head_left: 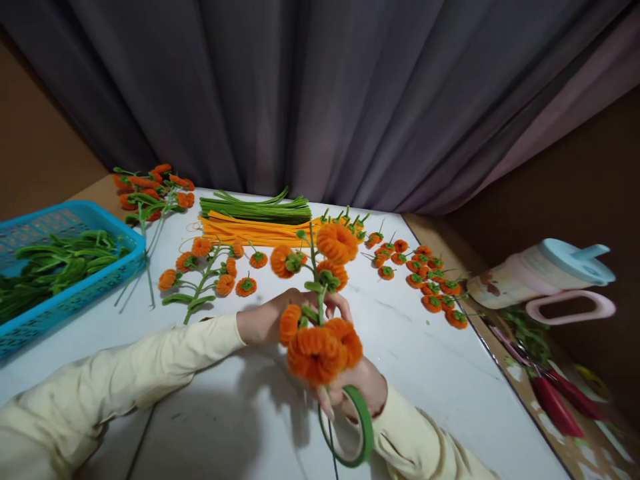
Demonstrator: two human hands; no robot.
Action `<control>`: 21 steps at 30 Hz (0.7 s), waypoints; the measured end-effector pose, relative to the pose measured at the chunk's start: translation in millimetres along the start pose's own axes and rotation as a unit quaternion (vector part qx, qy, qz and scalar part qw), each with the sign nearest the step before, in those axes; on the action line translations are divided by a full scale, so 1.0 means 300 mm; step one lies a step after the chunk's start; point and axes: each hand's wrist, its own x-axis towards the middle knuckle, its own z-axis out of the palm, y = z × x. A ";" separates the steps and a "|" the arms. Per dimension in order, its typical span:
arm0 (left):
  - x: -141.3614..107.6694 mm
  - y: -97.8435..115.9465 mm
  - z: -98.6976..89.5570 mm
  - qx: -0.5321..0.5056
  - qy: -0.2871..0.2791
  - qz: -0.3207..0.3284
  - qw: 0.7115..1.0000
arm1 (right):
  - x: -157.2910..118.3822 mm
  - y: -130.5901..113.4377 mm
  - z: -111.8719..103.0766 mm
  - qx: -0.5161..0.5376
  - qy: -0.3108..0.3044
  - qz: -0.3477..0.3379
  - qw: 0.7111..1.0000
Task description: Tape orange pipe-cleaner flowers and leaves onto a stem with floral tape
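In front of me stands an upright spray of orange pipe-cleaner pumpkins (317,357) on a green stem (321,310). My left hand (273,317) reaches behind the spray, its fingers bent around the stem and partly covered by the orange heads. Lower down, my right hand (363,387) pinches the stem just under the bottom pumpkins. A roll of green floral tape (367,433) hangs at the right hand's fingers. Just beyond my left hand lies another pumpkin spray (203,283) with green leaves.
A blue basket (135,257) of green leaves stands left. Finished-looking orange sprays (155,190) lie behind it. Green pipe cleaners (260,208) and yellow-orange ones (250,232) lie at the back. Loose small pumpkins (425,273), a tumbler (530,273) and red-handled pliers (557,403) are right.
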 end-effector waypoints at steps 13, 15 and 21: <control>-0.090 0.061 -0.021 0.258 0.244 0.068 0.932 | -0.011 -0.071 -0.043 -0.037 0.138 -0.096 0.985; -0.094 0.099 -0.017 0.407 0.203 0.156 0.877 | -0.011 -0.065 -0.036 -0.062 0.142 -0.112 0.982; -0.082 0.111 0.030 0.611 0.176 0.231 0.737 | -0.014 -0.052 -0.035 -0.075 0.151 -0.140 0.976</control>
